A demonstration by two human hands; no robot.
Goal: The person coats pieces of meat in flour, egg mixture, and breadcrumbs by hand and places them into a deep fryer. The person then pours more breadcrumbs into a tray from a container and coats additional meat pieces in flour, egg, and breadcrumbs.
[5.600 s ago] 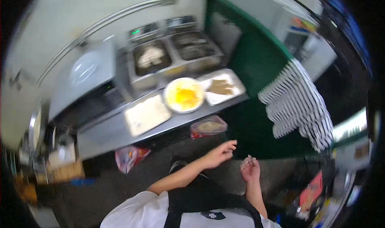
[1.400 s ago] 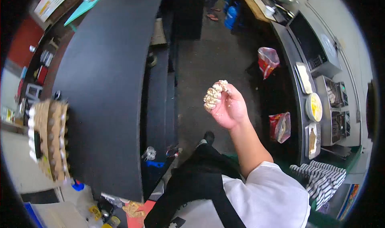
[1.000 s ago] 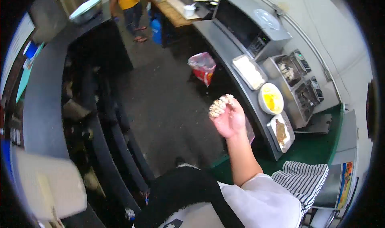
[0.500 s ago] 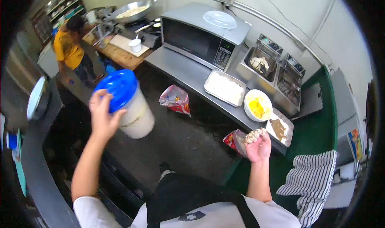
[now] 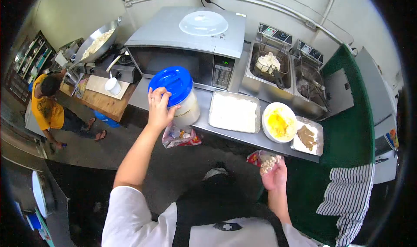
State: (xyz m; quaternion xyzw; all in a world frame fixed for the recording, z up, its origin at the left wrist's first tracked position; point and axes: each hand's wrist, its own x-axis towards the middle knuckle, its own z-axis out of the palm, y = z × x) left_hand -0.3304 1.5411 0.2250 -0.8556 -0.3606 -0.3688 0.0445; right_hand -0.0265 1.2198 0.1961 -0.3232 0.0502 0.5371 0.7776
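My left hand (image 5: 161,108) grips the rim of a blue lid (image 5: 173,82) on a tall translucent canister (image 5: 188,110) with pale contents. The canister is upright at the counter's front edge, before the microwave; whether it rests there I cannot tell. My right hand (image 5: 274,174) is palm up below the counter edge, its fingers stretched out and caked with lumpy, pale batter. Near it on the counter are a white bowl (image 5: 292,136) with yellow mixture, a tray of white powder (image 5: 234,113) and a smaller tray (image 5: 320,143) holding a brown, flattened piece on white powder.
A microwave (image 5: 178,55) with a clear plastic cover (image 5: 203,23) stands behind. To its right is a double deep fryer (image 5: 271,88) with baskets. Two bags (image 5: 180,138) (image 5: 256,157) sit below the counter. A co-worker in a yellow shirt (image 5: 43,105) is at the left, near a large wok (image 5: 100,40).
My left hand has carried the canister rightward to the counter by the microwave. My view has turned left and come nearer the counter. My right hand stays low, still coated.
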